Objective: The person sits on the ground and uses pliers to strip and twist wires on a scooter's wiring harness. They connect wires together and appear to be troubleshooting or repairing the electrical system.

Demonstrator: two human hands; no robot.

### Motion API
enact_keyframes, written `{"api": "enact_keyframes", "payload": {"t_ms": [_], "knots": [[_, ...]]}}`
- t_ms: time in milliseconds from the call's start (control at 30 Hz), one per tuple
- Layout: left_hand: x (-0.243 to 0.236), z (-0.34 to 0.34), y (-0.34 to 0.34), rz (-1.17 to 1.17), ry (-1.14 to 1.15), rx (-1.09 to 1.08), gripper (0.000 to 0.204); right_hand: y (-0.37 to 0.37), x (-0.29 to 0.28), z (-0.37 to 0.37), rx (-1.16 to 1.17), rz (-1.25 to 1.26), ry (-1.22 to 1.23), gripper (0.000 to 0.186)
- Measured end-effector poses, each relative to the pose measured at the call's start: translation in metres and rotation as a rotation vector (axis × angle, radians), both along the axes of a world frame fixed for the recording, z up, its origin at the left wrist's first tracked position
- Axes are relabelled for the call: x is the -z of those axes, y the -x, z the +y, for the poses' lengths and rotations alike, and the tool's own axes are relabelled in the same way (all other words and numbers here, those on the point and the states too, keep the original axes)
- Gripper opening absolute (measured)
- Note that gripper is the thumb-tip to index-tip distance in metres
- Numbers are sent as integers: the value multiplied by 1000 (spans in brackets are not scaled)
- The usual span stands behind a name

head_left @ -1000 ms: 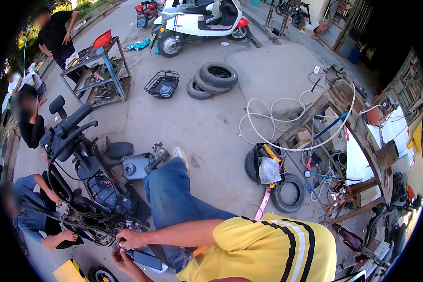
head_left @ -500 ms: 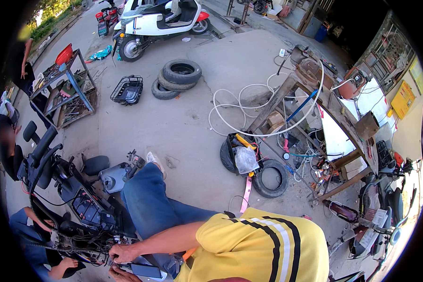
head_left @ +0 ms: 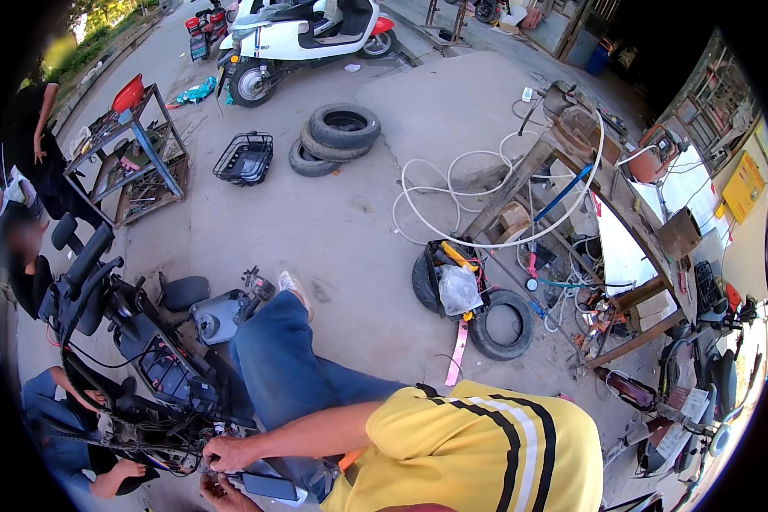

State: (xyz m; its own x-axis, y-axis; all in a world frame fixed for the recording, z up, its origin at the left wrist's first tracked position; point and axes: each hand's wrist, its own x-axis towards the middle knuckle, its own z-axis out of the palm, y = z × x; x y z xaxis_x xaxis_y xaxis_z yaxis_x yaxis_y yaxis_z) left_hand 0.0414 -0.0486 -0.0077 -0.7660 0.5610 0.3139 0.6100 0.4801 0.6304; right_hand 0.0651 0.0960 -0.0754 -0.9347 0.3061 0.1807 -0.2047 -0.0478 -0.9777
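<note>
My right hand (head_left: 224, 454) extends from my yellow sleeve to the stripped front of a black electric scooter (head_left: 166, 358), fingers pinched at the wiring (head_left: 179, 439). Just below it my left hand (head_left: 220, 491) has curled fingers close to the right hand's fingertips. What both hold is too small and hidden to make out. A dark phone (head_left: 269, 486) lies on a light surface beside my hands. My jeans-clad leg (head_left: 277, 358) stretches out next to a loose grey scooter housing (head_left: 218, 320).
Co-workers stand or crouch at the left (head_left: 30, 119), one beside the scooter (head_left: 47, 410). A tool cart (head_left: 149, 158), wire basket (head_left: 243, 160), stacked tyres (head_left: 341, 128) and white scooter (head_left: 307, 43) lie beyond. Coiled hose (head_left: 418, 196), a workbench (head_left: 648, 256) and loose tyre (head_left: 502, 341) are right.
The view has swung, shifting the scene left and up, then slightly back. The standing co-worker's arm hangs lower. My hands remain together at the wiring.
</note>
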Motion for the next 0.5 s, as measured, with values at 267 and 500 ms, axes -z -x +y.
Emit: {"api": "enact_keyframes", "payload": {"t_ms": [267,500], "knots": [[-8,6,-1,717,258,0,12,-1,-2,3,7,-18,51,24],[36,-7,68,1103,-152,317,18,-1,0,2,21,-28,73,25]]}}
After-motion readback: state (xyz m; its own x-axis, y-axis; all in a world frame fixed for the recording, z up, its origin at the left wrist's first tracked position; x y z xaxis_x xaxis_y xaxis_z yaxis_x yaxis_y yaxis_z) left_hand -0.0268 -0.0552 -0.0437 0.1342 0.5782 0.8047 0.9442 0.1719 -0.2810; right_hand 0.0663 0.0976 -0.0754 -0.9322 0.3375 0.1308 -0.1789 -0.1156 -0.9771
